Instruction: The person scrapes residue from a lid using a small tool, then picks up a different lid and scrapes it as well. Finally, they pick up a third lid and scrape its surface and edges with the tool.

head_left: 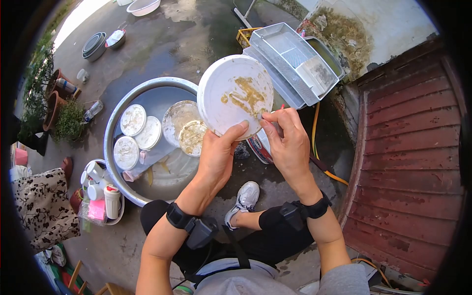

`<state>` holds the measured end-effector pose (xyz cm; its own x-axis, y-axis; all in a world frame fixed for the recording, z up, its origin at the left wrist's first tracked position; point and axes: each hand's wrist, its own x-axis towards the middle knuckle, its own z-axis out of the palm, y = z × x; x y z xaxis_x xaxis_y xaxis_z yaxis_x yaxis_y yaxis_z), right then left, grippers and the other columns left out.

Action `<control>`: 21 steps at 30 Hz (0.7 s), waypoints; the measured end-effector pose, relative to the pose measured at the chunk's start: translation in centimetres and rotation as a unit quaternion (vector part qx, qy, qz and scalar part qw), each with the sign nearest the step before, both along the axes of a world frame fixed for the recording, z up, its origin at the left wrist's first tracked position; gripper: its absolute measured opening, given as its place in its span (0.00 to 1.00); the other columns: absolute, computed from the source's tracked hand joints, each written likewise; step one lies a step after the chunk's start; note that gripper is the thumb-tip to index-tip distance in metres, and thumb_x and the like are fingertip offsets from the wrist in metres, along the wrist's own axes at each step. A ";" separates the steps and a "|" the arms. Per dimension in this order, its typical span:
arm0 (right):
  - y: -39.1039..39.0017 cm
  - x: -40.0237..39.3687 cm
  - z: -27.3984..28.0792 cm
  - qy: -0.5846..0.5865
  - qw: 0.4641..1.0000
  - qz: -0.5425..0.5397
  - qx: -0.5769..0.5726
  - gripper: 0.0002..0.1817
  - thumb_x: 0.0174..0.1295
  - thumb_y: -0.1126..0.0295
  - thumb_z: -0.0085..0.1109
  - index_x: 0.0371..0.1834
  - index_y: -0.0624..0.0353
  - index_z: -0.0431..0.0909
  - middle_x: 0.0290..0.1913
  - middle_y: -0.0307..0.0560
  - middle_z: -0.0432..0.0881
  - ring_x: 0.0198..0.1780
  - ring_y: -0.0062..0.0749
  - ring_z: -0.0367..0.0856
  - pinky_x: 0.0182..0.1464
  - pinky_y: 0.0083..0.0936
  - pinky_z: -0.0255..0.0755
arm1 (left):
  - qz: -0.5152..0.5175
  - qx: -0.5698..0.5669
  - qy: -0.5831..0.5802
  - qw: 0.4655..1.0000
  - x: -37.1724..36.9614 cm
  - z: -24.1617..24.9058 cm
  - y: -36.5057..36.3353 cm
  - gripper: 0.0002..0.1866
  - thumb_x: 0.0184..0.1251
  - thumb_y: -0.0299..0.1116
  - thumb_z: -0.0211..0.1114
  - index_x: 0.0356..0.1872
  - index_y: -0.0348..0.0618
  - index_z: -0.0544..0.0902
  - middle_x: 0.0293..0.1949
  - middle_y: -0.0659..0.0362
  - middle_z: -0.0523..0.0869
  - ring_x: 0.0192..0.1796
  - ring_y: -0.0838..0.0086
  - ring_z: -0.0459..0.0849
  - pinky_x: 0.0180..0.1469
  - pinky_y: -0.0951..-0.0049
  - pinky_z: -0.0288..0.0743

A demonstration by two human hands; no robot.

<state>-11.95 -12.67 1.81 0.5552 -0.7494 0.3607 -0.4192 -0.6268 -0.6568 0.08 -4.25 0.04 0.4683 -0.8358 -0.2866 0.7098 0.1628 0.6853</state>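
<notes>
A round white lid point(216, 93) with yellow-brown smears is tilted up in front of me. My left hand point(215, 156) grips its lower edge, thumb on the stained face. Fingers pinched together, my right hand point(287, 140) is at the lid's lower right edge, beside the smears. What it pinches is hidden; a small red tip shows just above its forefinger. Below the lid, a large metal basin point(109, 152) holds water. Several dirty white lids, among them one lid point(132, 120) at the left and a browner lid point(192, 137), lie in it.
Clear plastic trays point(300, 59) are stacked at the upper right. A yellow hose point(315, 128) crosses the ground before a red metal door point(403, 162). Left of the basin stands a tub of cups and a bottle point(112, 202); a person in a patterned garment point(44, 209) is beside it.
</notes>
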 end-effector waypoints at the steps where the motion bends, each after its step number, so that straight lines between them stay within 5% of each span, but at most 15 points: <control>1: 0.0 0.0 0.0 0.000 1.000 0.000 0.000 0.06 0.63 0.70 0.62 0.40 0.56 0.78 0.38 0.45 0.77 0.34 0.43 0.80 0.35 0.34 0.73 | 0.000 0.000 0.000 1.000 0.0 0.0 0.0 0.23 0.63 0.25 0.66 0.59 0.35 0.74 0.53 0.56 0.83 0.55 0.72 0.82 0.61 0.71 0.75; 10: -0.3 0.0 0.0 -0.048 0.997 0.009 0.062 0.06 0.63 0.71 0.62 0.40 0.59 0.78 0.36 0.45 0.77 0.31 0.35 0.78 0.33 0.30 0.71 | -0.006 -0.026 0.021 0.999 0.0 0.5 0.0 0.22 0.64 0.24 0.64 0.59 0.35 0.73 0.54 0.54 0.82 0.56 0.71 0.82 0.58 0.71 0.77; 21: -0.2 0.1 -0.1 -0.043 0.999 -0.002 0.011 0.07 0.62 0.71 0.62 0.40 0.60 0.77 0.37 0.48 0.77 0.36 0.44 0.80 0.37 0.35 0.73 | 0.021 -0.009 -0.034 0.999 -1.2 -0.1 0.0 0.21 0.63 0.24 0.65 0.58 0.33 0.76 0.55 0.54 0.83 0.56 0.72 0.81 0.61 0.70 0.71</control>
